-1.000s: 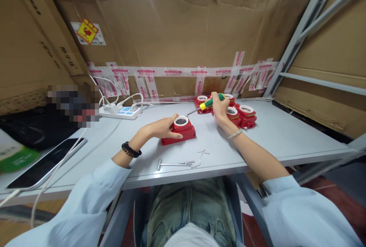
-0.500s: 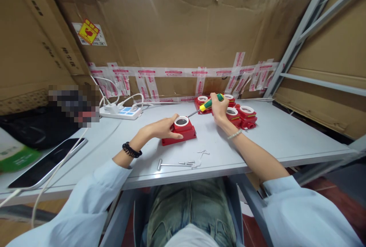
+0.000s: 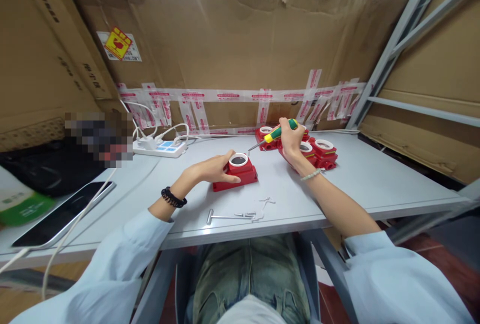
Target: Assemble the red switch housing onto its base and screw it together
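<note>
My left hand (image 3: 217, 169) grips a red housing (image 3: 240, 179) with a white ring and dark round window on top, thumb behind it and fingers along its front. In my right hand (image 3: 291, 140) is a screwdriver (image 3: 275, 134) with a green and yellow handle, its fingers wrapped round the grip. The shaft slants down to the left, and a small piece, perhaps a screw, seems to sit at its tip by the ring's right edge. Whether the tip touches the housing I cannot tell.
More red housings (image 3: 325, 154) stand behind and beside my right hand. Near the front edge lie a T-handled tool (image 3: 225, 216), several screws (image 3: 245, 214) and a thin white string (image 3: 267, 201). At the left are a power strip (image 3: 165, 149) with cables and a phone (image 3: 62, 214). Cardboard (image 3: 232, 39) walls the back.
My right hand has shifted slightly up and to the right with the screwdriver, and its tip has risen a little. My left hand and the housing stay in place.
</note>
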Demonstrator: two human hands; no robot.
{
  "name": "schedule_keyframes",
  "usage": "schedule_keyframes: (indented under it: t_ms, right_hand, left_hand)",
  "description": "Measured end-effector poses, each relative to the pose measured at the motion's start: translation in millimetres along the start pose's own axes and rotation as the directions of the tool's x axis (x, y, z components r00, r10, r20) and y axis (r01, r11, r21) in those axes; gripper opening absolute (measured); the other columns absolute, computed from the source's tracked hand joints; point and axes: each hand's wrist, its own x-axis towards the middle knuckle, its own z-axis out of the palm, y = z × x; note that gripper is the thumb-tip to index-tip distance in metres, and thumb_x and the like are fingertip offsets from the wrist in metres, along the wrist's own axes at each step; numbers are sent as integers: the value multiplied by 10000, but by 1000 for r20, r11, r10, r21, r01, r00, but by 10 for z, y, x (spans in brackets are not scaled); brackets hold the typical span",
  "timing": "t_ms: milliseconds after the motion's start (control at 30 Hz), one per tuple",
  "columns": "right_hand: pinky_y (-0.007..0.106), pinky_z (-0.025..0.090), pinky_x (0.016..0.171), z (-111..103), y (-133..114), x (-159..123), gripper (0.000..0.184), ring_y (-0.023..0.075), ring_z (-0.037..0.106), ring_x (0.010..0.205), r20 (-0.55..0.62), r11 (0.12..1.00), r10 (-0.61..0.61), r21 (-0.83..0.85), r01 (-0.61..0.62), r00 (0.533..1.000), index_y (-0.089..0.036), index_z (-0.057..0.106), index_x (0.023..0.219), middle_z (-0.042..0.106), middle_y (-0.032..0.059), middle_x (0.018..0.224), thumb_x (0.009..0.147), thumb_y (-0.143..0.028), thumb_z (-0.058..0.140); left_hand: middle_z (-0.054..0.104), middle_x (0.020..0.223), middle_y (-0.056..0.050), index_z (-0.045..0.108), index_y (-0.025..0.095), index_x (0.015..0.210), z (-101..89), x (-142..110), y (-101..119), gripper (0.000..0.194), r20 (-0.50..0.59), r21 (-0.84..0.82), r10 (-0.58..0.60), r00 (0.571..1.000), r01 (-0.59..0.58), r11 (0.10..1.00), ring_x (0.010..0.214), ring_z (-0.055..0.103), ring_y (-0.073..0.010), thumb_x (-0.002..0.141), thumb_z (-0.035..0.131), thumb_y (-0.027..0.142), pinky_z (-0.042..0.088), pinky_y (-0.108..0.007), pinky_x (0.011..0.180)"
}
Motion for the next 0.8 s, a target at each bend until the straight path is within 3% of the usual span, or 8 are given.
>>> schedule_keyframes:
  t_ms: [800]
  right_hand:
    - [237, 493, 415, 5, 92, -40, 221, 124, 553, 441, -7, 999, 3, -39, -4, 1000, -189, 536, 512, 586, -15, 471, 682, -318, 595]
  left_hand:
    - [673, 989, -84, 408, 218, 1072, -2, 0, 13, 584, -17, 12, 5, 1000, -4, 1000, 831, 618, -240, 704, 635, 611, 422, -293, 672]
